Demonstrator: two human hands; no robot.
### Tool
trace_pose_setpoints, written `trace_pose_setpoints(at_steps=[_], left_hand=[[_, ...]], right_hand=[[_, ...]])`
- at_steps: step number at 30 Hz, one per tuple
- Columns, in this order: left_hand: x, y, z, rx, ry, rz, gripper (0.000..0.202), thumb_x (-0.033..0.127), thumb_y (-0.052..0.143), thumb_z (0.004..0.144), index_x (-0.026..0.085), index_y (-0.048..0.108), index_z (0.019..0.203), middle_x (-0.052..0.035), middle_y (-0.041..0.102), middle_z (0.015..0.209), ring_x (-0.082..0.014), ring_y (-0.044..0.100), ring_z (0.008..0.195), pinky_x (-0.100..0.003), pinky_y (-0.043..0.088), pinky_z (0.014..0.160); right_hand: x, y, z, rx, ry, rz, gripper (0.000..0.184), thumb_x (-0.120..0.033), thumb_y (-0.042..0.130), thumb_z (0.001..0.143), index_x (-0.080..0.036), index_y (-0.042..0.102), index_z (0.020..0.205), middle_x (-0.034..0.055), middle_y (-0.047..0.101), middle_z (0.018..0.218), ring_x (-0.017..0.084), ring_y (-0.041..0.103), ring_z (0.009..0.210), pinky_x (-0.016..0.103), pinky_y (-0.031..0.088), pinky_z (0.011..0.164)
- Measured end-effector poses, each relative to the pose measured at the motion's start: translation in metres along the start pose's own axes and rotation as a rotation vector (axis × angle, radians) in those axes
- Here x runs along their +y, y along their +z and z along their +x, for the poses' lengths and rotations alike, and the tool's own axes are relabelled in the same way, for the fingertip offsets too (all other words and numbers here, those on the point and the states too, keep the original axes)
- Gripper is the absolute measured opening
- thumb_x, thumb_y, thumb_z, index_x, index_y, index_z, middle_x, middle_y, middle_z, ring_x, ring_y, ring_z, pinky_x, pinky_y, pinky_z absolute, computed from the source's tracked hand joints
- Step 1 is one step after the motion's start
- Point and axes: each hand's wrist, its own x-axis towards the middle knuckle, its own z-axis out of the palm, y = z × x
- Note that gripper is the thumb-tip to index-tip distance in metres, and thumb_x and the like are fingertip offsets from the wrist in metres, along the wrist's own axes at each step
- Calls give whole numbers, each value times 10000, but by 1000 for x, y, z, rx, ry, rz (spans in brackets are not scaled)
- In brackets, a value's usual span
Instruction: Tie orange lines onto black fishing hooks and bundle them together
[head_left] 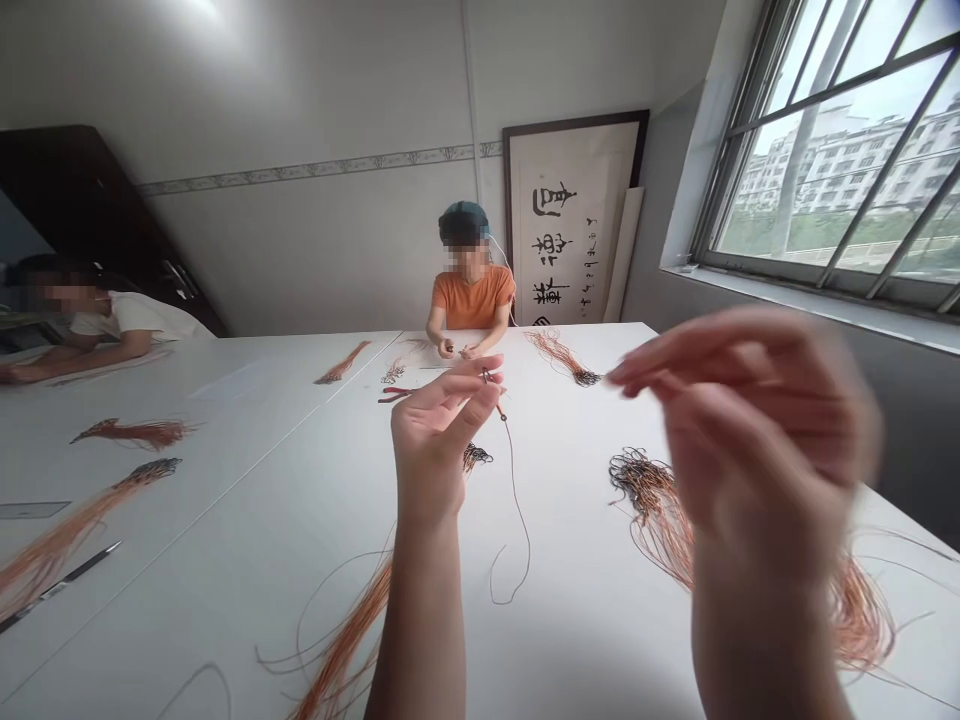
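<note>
My left hand (pixel 450 410) is raised over the white table, thumb and fingers pinched on a small dark fishing hook (pixel 486 376). From it a thin brown line (pixel 517 500) hangs in a loose curve. To the right, my right hand (pixel 765 430) is up in the air and blurred, its fingertips pinched together; whether anything is between them I cannot make out. A bundle of dark hooks with brown lines (pixel 645 485) lies beneath my right hand. Behind my left forearm is another bundle of brown lines (pixel 352 630), partly hidden.
Across the white table (pixel 247 560) a person in an orange top (pixel 472 300) works with both hands. Another person (pixel 142 320) leans in at the left. More line bundles (pixel 150 432), red-handled pliers (pixel 394 395) and a pen (pixel 67 580) lie about. A barred window (pixel 847 160) is on the right.
</note>
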Motion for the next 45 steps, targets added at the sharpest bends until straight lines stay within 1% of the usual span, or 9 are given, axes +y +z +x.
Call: trace_pose_setpoints(at_steps=[1,3,6,9,13,19,25,34,45], left_hand=[[2,0,-1,-9,-6,9,102,297,884,820,245,809,775,-55,830,1103,-206,781,959,-393,615,948],[5,0,-4,-27,-9,24,91,283,871,838,250,811,778,-51,827,1110,-199,772,964,-381,611,933],[7,3,-6,-51,1,31,79,269,858,852,258,817,785,-41,823,1108,-190,765,960,-384,606,951],[8,9,-7,-48,-10,22,103,261,863,839,259,810,750,-37,824,1078,-200,762,961,-408,603,974],[7,15,-8,-79,-22,46,118,265,858,843,260,808,736,-51,821,1068,-224,757,999,-410,606,938],[7,20,-11,-54,25,85,114,222,863,837,278,814,751,-27,811,1017,-234,749,1031,-457,571,1052],[9,20,-16,-103,65,136,116,219,839,880,294,813,796,2,795,1029,-185,735,1047,-376,583,998],[13,22,-19,-78,68,164,87,246,841,875,286,814,803,-34,804,1054,-238,738,1066,-436,596,968],[12,21,-18,-100,85,187,109,212,837,879,293,813,810,-7,804,1050,-196,737,1065,-374,580,999]], right_hand=[[8,8,-2,-71,13,14,50,-278,774,945,-293,745,982,52,742,998,222,710,925,374,593,841],[26,21,-4,-100,68,18,63,-280,737,977,-246,760,929,38,743,895,188,696,850,325,583,777],[47,32,-8,-99,169,5,135,-311,705,997,-219,765,918,30,749,868,171,699,839,302,577,780],[54,37,-11,-152,233,46,143,-312,706,989,-214,784,920,30,769,883,163,705,845,284,579,784],[57,36,-12,-230,320,218,164,-283,709,982,-209,811,877,30,779,829,162,716,828,283,590,796],[59,29,-14,-233,361,314,194,-208,708,984,-216,827,832,9,769,770,129,715,745,247,595,745],[54,26,-17,-212,348,291,208,-183,702,994,-228,830,836,-7,765,746,104,711,722,206,584,716],[49,27,-20,-190,346,244,180,-194,723,968,-212,819,818,10,757,719,147,711,734,259,592,721],[49,26,-19,-180,348,239,208,-136,703,956,-219,824,809,-9,755,701,115,693,699,216,570,693]])
